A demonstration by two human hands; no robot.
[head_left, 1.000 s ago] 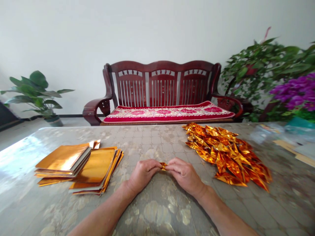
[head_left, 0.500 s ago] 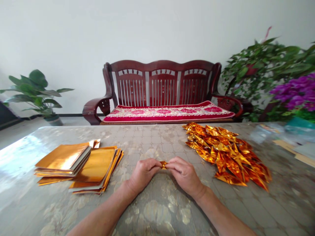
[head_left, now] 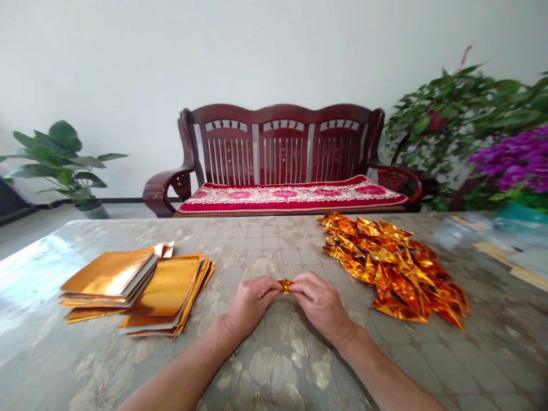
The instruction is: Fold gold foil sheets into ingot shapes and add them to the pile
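Moved next to nothing since the earlier frame in the head view — at most a faint drift of the small foil piece (head_left: 286, 285) toward one o'clock, suggesting careful shaping in place rather than letting go. Pinched by closed fingertips at both ends, at three o'clock of the left hand (head_left: 252, 298) and nine o'clock of the right hand (head_left: 321, 299), with just a bright middle bared between. Seen farther out on the table (head_left: 252, 240): gold sheets (head_left: 166, 291) toward nine, folded foil heap (head_left: 389, 265) toward three — both apart from the fingers.
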